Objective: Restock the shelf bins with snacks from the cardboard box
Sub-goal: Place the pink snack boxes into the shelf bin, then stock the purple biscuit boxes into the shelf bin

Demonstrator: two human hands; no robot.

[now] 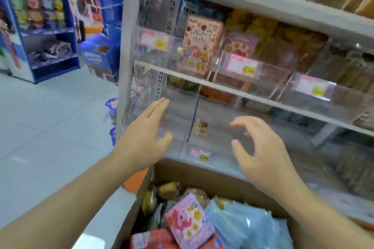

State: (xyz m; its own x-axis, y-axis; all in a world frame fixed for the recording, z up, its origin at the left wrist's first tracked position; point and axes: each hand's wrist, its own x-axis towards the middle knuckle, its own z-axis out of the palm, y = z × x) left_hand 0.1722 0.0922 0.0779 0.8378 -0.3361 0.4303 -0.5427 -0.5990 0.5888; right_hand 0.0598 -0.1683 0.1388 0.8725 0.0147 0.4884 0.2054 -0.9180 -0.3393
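Cardboard box (pixel 202 174) sits lowest and nearest, right under the shelf unit (pixel 232 89), with snack packs (pixel 190 222) heaped inside it. Above the box, the left hand (pixel 141 137) and right hand (pixel 263 153) hang side by side, apart, in front of the lower clear bins (pixel 218 127). One small snack (pixel 201 126) lies in the bin between them. A tall snack box (pixel 199 44) stands in the bin row above. Off to the left, across the floor, a display rack (pixel 46 32) stands well apart.
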